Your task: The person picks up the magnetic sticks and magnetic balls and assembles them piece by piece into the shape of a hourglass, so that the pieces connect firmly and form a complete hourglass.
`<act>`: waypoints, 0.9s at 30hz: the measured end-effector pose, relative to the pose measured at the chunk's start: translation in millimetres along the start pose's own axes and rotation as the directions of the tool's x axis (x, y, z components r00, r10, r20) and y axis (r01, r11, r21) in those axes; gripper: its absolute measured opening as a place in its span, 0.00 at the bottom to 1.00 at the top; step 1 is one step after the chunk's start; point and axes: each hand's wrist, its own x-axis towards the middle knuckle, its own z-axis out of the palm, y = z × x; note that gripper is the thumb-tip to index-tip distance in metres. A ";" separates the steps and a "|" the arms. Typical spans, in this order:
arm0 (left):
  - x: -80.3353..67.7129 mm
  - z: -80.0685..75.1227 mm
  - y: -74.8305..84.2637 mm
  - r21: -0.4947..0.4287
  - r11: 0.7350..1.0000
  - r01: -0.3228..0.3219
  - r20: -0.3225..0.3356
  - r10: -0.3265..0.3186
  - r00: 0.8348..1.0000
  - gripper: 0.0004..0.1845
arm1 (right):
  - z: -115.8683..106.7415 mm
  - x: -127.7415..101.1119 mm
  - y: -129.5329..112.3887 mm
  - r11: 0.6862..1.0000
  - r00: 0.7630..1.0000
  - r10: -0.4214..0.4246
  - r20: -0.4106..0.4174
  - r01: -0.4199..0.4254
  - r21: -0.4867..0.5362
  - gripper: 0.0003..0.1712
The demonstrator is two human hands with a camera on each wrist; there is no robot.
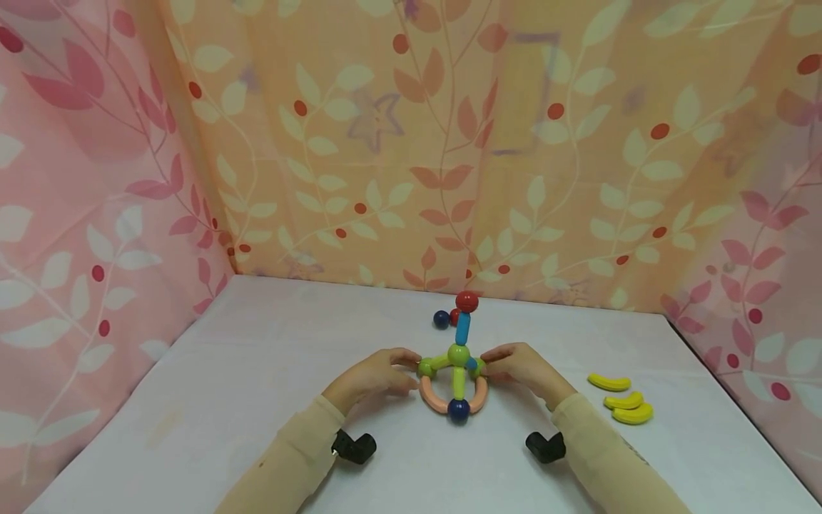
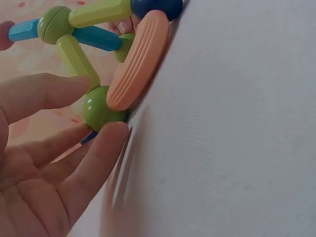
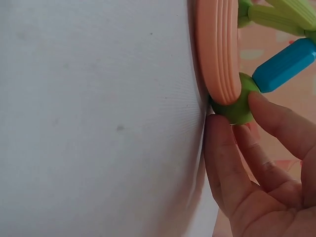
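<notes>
In the head view a magnetic-stick figure (image 1: 459, 382) stands on the table. Light-green rods and a blue rod slope from its central green ball (image 1: 459, 355), and a blue stick (image 1: 463, 329) rises above to a red ball (image 1: 467, 301). Curved orange pieces (image 1: 432, 396) run along the base to a dark-blue ball (image 1: 459, 410). My left hand (image 1: 379, 377) holds the left green ball (image 2: 102, 108) between its fingertips, one finger beside the light-green rod. At the opposite corner, my right hand (image 1: 528, 371) pinches the right green ball (image 3: 239, 106), thumb near the blue rod (image 3: 286, 65).
Behind the figure lie a dark-blue ball (image 1: 441, 319) and a red ball (image 1: 454, 317). Several yellow curved pieces (image 1: 632, 413) rest on the table (image 1: 257, 442) right of my right arm. Patterned curtains (image 1: 385, 143) enclose the back and sides.
</notes>
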 end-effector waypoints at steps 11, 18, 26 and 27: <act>2.7 -3.8 -3.7 -0.065 0.998 -0.019 0.021 0.021 1.000 0.23 | 8.3 7.5 -5.3 0.996 0.999 -0.038 0.012 0.037 0.079 0.20; 1.9 -4.1 -3.8 -0.023 1.000 -0.019 0.027 0.019 0.999 0.17 | 13.5 10.8 -10.3 0.998 1.000 -0.029 -0.009 0.030 0.048 0.19; -0.4 -3.1 -2.4 -0.017 1.000 -0.026 0.047 0.027 0.999 0.16 | 15.1 11.8 -10.1 0.999 0.999 -0.038 -0.029 0.038 0.009 0.18; -0.5 -3.0 -2.2 -0.015 1.000 -0.026 0.047 0.027 0.999 0.16 | 14.4 10.6 -9.5 1.000 0.999 -0.030 -0.028 0.030 -0.002 0.18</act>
